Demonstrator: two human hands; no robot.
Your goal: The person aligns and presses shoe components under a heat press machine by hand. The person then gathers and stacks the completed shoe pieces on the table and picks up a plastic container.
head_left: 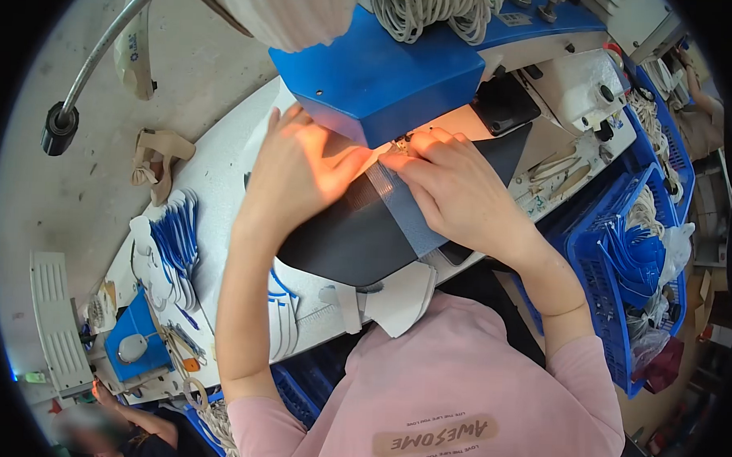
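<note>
My left hand (304,166) rests at the left of the lit spot under a blue machine head (379,76), its fingers spread and bathed in orange light. On the other side, my right hand (456,179) has its thumb and index finger pinched together close to the machine's lower tip; what they grip is too small to tell. Between the hands a blue-grey strip (407,214) runs down over a black sheet (349,240). White cut pieces (400,298) lie at the table edge nearest me.
Stacked white and blue pieces (176,242) and a beige shoe (160,161) are on the left. A black phone (507,103) and tools (557,171) lie at the right. Blue crates (622,278) stand beyond the table. Another person (125,430) is at the lower left.
</note>
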